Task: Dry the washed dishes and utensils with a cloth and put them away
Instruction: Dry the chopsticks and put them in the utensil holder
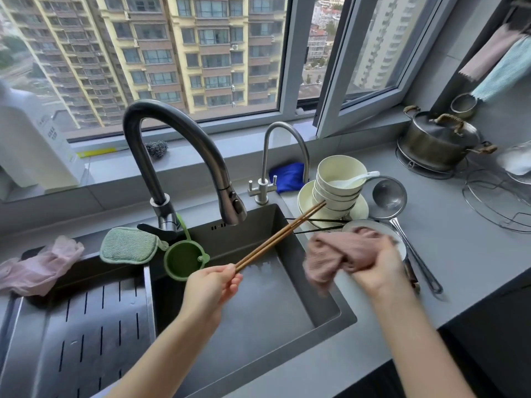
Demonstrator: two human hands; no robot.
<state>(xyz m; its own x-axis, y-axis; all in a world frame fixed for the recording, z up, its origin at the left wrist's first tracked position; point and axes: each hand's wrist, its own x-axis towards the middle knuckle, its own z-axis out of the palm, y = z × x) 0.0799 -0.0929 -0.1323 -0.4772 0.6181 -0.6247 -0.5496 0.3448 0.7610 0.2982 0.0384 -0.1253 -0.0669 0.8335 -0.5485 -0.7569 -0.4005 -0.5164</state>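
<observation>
Chopsticks (280, 236): pair, pinched at near end by left hand (214, 285), angled over sink (324, 294) so drips fall in; cloth (336, 258): bunched in right hand (376, 268), just right, ready for wiping; washed bowls (339, 185) stacked far right.

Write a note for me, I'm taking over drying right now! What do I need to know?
Left hand pinches a pair of wooden chopsticks over the sink.
Right hand grips the pink cloth, apart from the chopsticks.
Waiting right of the sink: stacked bowls with a white spoon on plates, a metal ladle, black chopsticks.
Done: nothing visibly put away.
Left: wipe the chopsticks, then dry and store the rest.
</observation>
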